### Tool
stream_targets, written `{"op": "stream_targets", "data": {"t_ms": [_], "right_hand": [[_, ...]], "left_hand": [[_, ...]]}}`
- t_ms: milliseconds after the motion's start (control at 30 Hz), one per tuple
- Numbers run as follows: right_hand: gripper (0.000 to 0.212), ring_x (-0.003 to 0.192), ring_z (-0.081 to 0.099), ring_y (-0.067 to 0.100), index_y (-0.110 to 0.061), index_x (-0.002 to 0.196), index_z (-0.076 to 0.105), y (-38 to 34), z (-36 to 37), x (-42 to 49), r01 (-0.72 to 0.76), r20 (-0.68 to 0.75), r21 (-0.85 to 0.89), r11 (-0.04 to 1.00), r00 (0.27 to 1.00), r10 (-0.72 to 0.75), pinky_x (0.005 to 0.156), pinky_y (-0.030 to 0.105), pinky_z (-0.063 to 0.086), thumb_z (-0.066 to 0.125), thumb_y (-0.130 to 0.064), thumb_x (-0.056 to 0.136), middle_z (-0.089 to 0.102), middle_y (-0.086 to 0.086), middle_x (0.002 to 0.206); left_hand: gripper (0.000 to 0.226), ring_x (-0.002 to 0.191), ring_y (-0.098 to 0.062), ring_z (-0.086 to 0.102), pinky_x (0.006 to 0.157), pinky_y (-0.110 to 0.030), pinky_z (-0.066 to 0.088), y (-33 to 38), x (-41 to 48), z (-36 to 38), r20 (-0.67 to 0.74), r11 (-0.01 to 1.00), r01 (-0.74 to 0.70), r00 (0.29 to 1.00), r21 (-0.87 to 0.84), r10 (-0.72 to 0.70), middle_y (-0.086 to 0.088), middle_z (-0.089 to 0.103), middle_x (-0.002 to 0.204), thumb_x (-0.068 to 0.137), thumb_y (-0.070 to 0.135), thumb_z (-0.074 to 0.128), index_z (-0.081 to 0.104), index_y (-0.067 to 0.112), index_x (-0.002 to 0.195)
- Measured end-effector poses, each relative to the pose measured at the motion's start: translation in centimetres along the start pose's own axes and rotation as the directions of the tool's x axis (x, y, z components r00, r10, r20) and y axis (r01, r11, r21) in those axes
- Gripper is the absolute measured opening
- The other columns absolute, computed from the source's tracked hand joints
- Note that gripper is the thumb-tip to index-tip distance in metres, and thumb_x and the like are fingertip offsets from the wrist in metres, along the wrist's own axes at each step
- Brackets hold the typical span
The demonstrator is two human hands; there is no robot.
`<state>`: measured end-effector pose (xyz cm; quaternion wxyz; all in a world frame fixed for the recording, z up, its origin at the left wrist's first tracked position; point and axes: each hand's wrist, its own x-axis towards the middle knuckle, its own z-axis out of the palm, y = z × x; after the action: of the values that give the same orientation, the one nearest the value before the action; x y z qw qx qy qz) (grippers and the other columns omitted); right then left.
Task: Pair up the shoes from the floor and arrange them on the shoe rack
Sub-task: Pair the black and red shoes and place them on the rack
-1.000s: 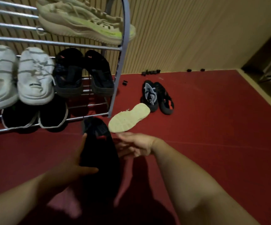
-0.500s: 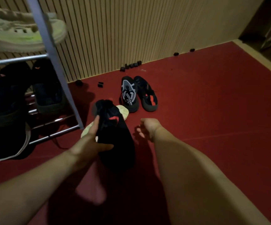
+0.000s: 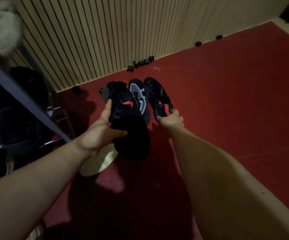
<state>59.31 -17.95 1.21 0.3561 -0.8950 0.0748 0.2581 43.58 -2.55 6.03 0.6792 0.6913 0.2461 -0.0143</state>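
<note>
Red floor fills mid-frame. Left hand grips a black shoe at centre, thumb across it; right hand pinches the heel of its likely mate just right, probably to pair them. Rack stands left.

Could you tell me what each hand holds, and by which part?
The left hand grips a black shoe at its midsection; the right hand pinches the floor shoe by its near end.
</note>
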Motion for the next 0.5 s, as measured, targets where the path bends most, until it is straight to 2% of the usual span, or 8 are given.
{"op": "stream_targets", "data": {"t_ms": [67, 133, 200, 300, 400, 500], "right_hand": [[0.079, 0.130, 0.032, 0.034, -0.024, 0.146, 0.018, -0.1, 1.0, 1.6, -0.002, -0.035, -0.087, 0.996, 0.999, -0.001, 0.102, 0.044, 0.034, 0.063, -0.044, 0.085, 0.029, 0.012, 0.142], [0.087, 0.136, 0.024, 0.033, -0.025, 0.148, 0.013, -0.2, 2.0, 3.5, -0.003, -0.053, -0.197, 0.980, 0.999, -0.007, 0.108, 0.045, 0.029, 0.065, -0.047, 0.082, 0.023, 0.013, 0.148], [0.093, 0.143, 0.011, 0.033, -0.026, 0.150, 0.008, -0.6, 2.8, 5.1, 0.000, -0.070, -0.281, 0.960, 0.997, -0.020, 0.114, 0.047, 0.020, 0.066, -0.049, 0.081, 0.013, 0.013, 0.155], [0.100, 0.146, 0.001, 0.032, -0.028, 0.151, 0.000, -1.5, 4.0, 7.4, -0.010, -0.076, -0.280, 0.960, 0.997, -0.012, 0.115, 0.047, 0.014, 0.067, -0.051, 0.080, 0.002, 0.012, 0.158], [0.102, 0.145, 0.005, 0.033, -0.028, 0.150, -0.006, -1.4, 4.6, 9.2, -0.033, -0.076, -0.321, 0.947, 0.997, 0.009, 0.115, 0.046, 0.016, 0.066, -0.050, 0.082, -0.003, 0.013, 0.158], [0.096, 0.139, 0.020, 0.035, -0.026, 0.151, -0.005, -0.3, 4.5, 10.3, -0.021, -0.105, -0.366, 0.931, 0.994, -0.019, 0.111, 0.046, 0.025, 0.063, -0.047, 0.085, 0.009, 0.015, 0.156]], "left_hand": [[0.104, 0.097, 0.008, 0.053, 0.087, -0.028, 0.050, -0.8, 1.8, -0.3, -0.010, 1.000, -0.011, 1.000, 0.016, 0.011, 0.015, 0.048, 0.123, 0.080, -0.013, 0.061, 0.003, 0.039, 0.148], [0.104, 0.110, 0.000, 0.050, 0.087, -0.028, 0.050, -1.7, 3.5, -0.4, 0.015, 1.000, -0.023, 1.000, 0.017, 0.023, 0.012, 0.046, 0.127, 0.080, -0.012, 0.061, 0.001, 0.039, 0.148], [0.103, 0.111, -0.001, 0.047, 0.084, -0.024, 0.049, -2.7, 4.7, -0.5, 0.032, 1.000, -0.024, 0.999, 0.020, 0.024, 0.017, 0.042, 0.124, 0.082, -0.012, 0.059, -0.001, 0.037, 0.149], [0.104, 0.113, -0.001, 0.048, 0.089, -0.028, 0.049, -3.9, 6.0, -1.0, 0.062, 0.999, -0.023, 0.998, 0.026, 0.021, 0.018, 0.039, 0.129, 0.082, -0.013, 0.059, -0.001, 0.039, 0.149], [0.104, 0.108, 0.006, 0.052, 0.091, -0.025, 0.050, -4.5, 7.1, -1.7, 0.080, 0.999, -0.030, 0.996, 0.041, 0.027, 0.023, 0.046, 0.124, 0.080, -0.017, 0.058, 0.003, 0.040, 0.149], [0.103, 0.095, 0.016, 0.055, 0.076, -0.012, 0.052, -4.5, 7.9, -1.7, 0.086, 0.998, -0.039, 0.996, 0.045, 0.035, 0.028, 0.046, 0.115, 0.081, -0.018, 0.056, 0.003, 0.040, 0.147]]}}
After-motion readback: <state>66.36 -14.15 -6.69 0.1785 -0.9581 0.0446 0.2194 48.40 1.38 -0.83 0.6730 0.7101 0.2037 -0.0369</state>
